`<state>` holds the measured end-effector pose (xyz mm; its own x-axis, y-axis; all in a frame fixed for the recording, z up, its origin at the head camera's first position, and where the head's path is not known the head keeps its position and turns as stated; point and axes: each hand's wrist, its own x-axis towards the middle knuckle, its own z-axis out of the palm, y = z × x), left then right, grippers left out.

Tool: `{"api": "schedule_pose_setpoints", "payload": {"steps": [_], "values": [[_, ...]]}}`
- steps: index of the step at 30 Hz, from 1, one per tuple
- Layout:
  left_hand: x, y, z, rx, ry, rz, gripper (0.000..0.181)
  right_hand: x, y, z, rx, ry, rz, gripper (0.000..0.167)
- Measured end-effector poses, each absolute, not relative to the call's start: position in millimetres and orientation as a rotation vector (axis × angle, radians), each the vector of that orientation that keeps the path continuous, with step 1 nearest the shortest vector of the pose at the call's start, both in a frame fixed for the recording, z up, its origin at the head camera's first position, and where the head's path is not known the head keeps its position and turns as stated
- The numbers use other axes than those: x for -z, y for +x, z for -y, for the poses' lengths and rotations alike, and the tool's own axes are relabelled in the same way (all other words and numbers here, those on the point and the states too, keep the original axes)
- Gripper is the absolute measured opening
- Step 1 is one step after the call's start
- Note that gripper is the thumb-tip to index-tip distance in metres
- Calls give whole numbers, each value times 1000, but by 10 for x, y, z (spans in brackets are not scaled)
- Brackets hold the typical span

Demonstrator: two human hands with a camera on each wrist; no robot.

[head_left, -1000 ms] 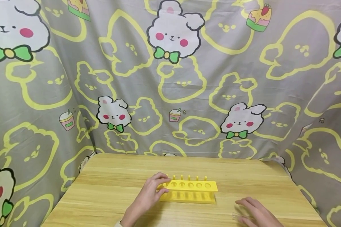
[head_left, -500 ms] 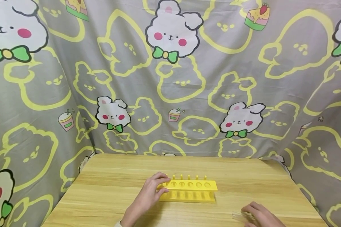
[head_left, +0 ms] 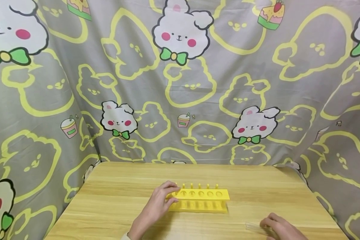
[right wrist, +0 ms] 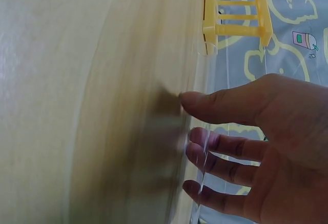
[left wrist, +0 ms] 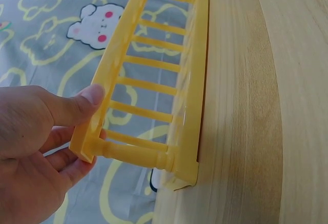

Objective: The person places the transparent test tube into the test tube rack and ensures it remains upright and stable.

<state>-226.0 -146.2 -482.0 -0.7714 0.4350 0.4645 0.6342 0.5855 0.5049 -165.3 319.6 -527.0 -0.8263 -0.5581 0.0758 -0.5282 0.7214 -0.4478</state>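
Lying sideways by the right hand (head_left: 281, 228), whose fingers are apart, the tube (head_left: 252, 227) points left, its end short of the rack (head_left: 202, 198) the left hand (head_left: 159, 201) pinches.

The bare left hand (head_left: 160, 201) has a pale sleeve (head_left: 125, 237).

In the head view, soft, fairly bright light spreads over the hanging cloth (head_left: 150, 88), with gentle shading in its folds. The rack (head_left: 199, 199) shows a clear, saturated yellow against the table (head_left: 123, 180), while the clear tube (head_left: 252, 226) is faint and hard to make out. Figures printed near the side edges look stretched. The left wrist view is cooler, with softened detail. In the right wrist view, a pale sheen lies on the table's left, a broad, blurry shadow spreads beside the fingers (right wrist: 225, 165), and thin highlights trace the tube.
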Motion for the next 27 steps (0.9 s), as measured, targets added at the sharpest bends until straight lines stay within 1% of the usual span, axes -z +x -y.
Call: {"api": "schedule_pose_setpoints", "payload": {"steps": [9,13,17,19,21,24,25,27], "values": [[4825,-2256,1469,985,-866,2534,36,5256,-1640,-3235,748,-838,-2823,22],[4822,-2256,1472,987,-871,2532,36,5273,-1615,-3225,765,-836,-2850,18],[4818,-2258,1474,981,-876,2530,36,5278,-1605,-3211,748,-826,-2892,28],[4817,-2258,1474,979,-876,2532,36,5279,-1611,-3216,733,-825,-2901,29],[4817,-2260,1474,979,-876,2531,36,5278,-1619,-3221,718,-833,-2909,29],[4822,-2261,1475,984,-875,2530,36,5273,-1637,-3217,706,-851,-2926,17],[4824,-2262,1475,987,-875,2528,36,5265,-1641,-3212,698,-859,-2939,17],[4829,-2264,1477,991,-875,2525,36,5244,-1652,-3201,686,-883,-2961,25]]}}
